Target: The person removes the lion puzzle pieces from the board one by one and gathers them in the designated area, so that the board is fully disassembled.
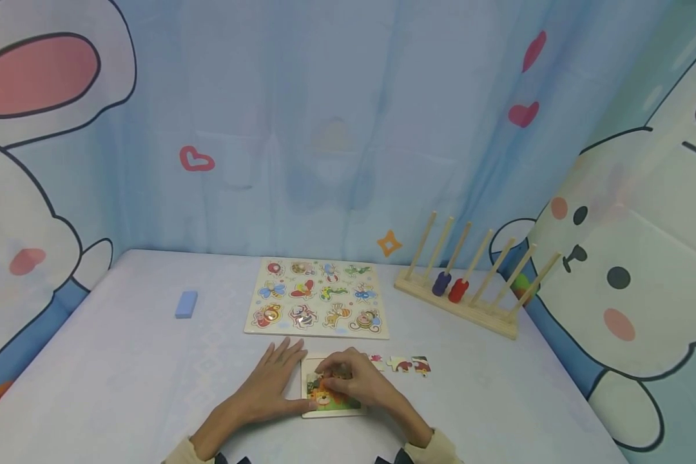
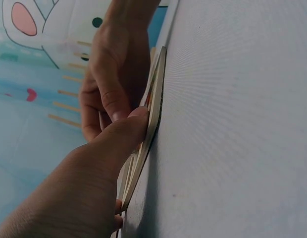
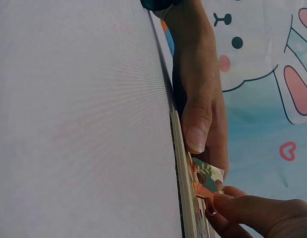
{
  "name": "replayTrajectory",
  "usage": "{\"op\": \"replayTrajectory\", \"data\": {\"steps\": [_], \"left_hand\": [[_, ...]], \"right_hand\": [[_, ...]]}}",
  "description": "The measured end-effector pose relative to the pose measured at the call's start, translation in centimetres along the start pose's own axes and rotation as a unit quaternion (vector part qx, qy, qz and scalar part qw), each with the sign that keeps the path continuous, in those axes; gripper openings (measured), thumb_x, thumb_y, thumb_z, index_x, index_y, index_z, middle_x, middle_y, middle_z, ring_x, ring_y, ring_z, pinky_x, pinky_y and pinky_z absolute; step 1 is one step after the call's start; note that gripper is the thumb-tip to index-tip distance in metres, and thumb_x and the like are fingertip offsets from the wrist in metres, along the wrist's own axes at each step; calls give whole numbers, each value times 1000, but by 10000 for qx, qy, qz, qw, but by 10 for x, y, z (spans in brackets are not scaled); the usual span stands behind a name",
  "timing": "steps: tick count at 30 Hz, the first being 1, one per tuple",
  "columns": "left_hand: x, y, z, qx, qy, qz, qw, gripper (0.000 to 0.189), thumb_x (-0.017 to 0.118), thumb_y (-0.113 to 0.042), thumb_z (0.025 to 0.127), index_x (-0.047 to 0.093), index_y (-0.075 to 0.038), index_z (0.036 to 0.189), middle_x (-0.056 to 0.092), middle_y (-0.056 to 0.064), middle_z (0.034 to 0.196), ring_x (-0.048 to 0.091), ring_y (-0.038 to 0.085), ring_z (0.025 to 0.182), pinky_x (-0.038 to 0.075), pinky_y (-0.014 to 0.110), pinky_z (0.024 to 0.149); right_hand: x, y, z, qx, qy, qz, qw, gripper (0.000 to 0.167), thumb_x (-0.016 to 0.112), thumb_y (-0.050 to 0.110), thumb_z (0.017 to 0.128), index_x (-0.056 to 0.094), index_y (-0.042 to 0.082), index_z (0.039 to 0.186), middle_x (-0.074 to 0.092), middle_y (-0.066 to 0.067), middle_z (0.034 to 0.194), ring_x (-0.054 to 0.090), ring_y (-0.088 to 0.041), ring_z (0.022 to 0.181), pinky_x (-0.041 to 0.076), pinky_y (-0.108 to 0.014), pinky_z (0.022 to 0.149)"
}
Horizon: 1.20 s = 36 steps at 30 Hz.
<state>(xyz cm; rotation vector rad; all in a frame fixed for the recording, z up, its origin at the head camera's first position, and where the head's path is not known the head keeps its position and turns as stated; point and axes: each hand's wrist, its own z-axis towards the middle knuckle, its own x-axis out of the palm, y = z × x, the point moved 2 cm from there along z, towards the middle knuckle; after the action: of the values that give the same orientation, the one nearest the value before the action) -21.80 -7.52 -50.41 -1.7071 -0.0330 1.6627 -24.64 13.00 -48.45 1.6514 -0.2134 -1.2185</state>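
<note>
A small wooden jigsaw tray [image 1: 333, 414] with a light rim lies in front of me, partly filled with a bright animal picture. My left hand [image 1: 271, 390] rests at its left side, fingers extended, and the thumb lies on the tray's near left corner. Between thumb and fingertips my right hand [image 1: 362, 383] pinches a jigsaw piece [image 3: 209, 173], green with white leaf shapes. That piece is tilted up over the tray in the right wrist view. My right hand covers the tray's upper right part in the head view.
Loose jigsaw pieces [image 1: 399, 365] lie right of the tray. Behind it is a larger board [image 1: 316, 298] with insect and animal pictures. A wooden peg rack [image 1: 458, 306] with purple and red beads stands at back right, a blue block [image 1: 186, 304] at left.
</note>
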Motion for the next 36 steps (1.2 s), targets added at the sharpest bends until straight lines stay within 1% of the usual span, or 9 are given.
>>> {"op": "replayTrajectory", "data": {"steps": [7,10,15,18,22,25,29,32,36], "left_hand": [[1,1,1,-22,-7,62,10000,97,56,-74,77,38,-9,146,27,7,157,12,31,147,5,51,119],[0,1,1,-3,-25,72,10000,97,56,-75,77,38,-8,146,27,7,157,13,31,147,5,51,119],[0,1,0,30,-40,59,10000,97,56,-74,77,37,-8,146,27,8,157,12,31,147,5,51,119],[0,1,-1,56,-40,42,10000,97,57,-73,77,37,-8,146,26,9,157,12,31,147,5,51,119],[-1,1,-1,78,-26,19,10000,97,58,-72,77,37,-7,146,26,9,157,12,32,147,5,51,119],[-1,1,-1,86,-37,41,9999,98,58,-72,77,37,-7,146,26,9,157,12,31,147,6,51,119],[-1,1,-1,77,-54,20,10000,98,58,-72,77,37,-6,146,26,9,157,12,32,147,6,51,119],[0,1,-1,65,-40,-15,10000,99,58,-73,76,36,-6,146,26,9,157,12,32,147,5,51,119],[1,2,0,55,-31,12,10000,99,58,-74,76,36,-7,147,25,9,158,11,31,147,5,50,119]], "right_hand": [[-1,-1,-1,74,-111,-71,9999,14,68,16,89,71,18,102,64,10,85,51,-10,87,37,-34,87],[-3,-1,-2,57,-167,93,9998,15,66,16,90,70,15,104,65,7,87,54,-9,87,42,-31,87],[-9,-1,-3,122,-246,587,9979,18,64,16,92,69,9,108,66,-1,90,58,-9,83,48,-24,79],[-18,-1,-6,206,-398,825,9956,19,63,14,92,68,7,109,66,-4,92,59,-10,83,50,-22,77],[-42,11,-20,254,-506,990,9935,19,60,4,92,65,0,110,63,-10,94,57,-11,80,50,-22,72],[-62,5,-32,387,-405,1102,9923,21,60,6,93,63,-2,112,63,-14,99,59,-13,78,55,-28,69],[-81,-21,-44,715,-276,1112,9908,22,61,13,94,63,0,112,63,-14,104,63,-19,79,58,-35,70],[-89,-28,-52,859,-113,912,9921,18,61,11,92,64,1,108,63,-9,94,62,-18,77,56,-31,67],[-88,-34,-56,877,328,713,9931,15,62,9,91,65,3,104,63,-4,84,58,-14,70,52,-26,61]]}}
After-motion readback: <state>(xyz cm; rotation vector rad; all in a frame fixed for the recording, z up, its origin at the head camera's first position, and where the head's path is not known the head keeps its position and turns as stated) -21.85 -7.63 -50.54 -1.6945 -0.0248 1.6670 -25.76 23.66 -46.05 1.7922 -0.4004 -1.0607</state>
